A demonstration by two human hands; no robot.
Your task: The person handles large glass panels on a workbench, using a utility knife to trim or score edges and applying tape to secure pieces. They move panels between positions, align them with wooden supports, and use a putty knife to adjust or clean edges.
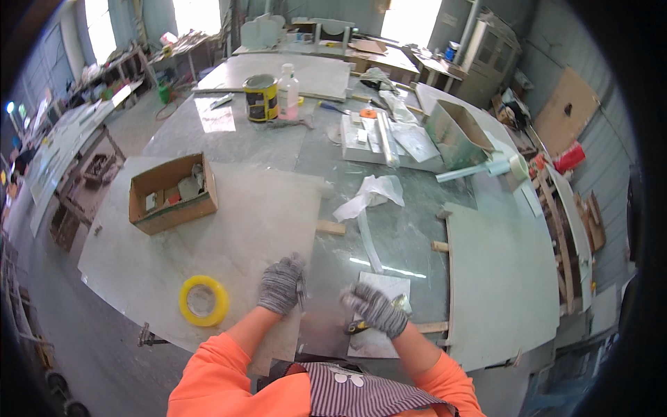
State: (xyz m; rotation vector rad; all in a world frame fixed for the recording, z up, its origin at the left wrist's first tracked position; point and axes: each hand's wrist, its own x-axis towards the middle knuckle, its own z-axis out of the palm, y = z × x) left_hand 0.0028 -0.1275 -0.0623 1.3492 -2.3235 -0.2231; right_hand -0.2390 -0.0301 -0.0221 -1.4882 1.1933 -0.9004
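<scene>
My left hand (281,285), in a grey knitted glove, is closed at the right edge of a pale stone-like slab (257,201). A thin dark piece shows at its fingers, too small to make out. My right hand (379,309), gloved alike, is curled above a small white slab (375,344), its fingertips slightly blurred. From under its thumb side sticks a black-and-yellow tool (358,326), which seems to be in its grip; the kind is unclear. A roll of yellow tape (221,304) lies on the pale slab to the left of my left hand.
An open cardboard box (174,217) of small pieces stands at the left. Farther back are a yellow-and-black can (261,99), a clear bottle (287,90) and a stained plastic bin (455,132). Crumpled white plastic (372,197) lies mid-table; another slab (504,278) lies at right.
</scene>
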